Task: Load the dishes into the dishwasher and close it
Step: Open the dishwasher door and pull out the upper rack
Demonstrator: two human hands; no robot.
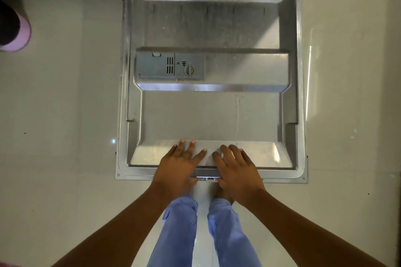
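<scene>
head view | dishwasher door [211, 112] folded down flat, filling centre of frame | left hand [178, 167] and right hand [236, 169] side by side at lower centre, fingers straight, flat on door's near edge, grasping nothing | detergent dispenser [170, 67] centre-left

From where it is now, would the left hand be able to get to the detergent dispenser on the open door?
Probably yes. The left hand rests flat on the near edge of the open dishwasher door, and the detergent dispenser sits further up the same panel, left of centre. Only bare door lies between; a forward lean may be needed.
</scene>
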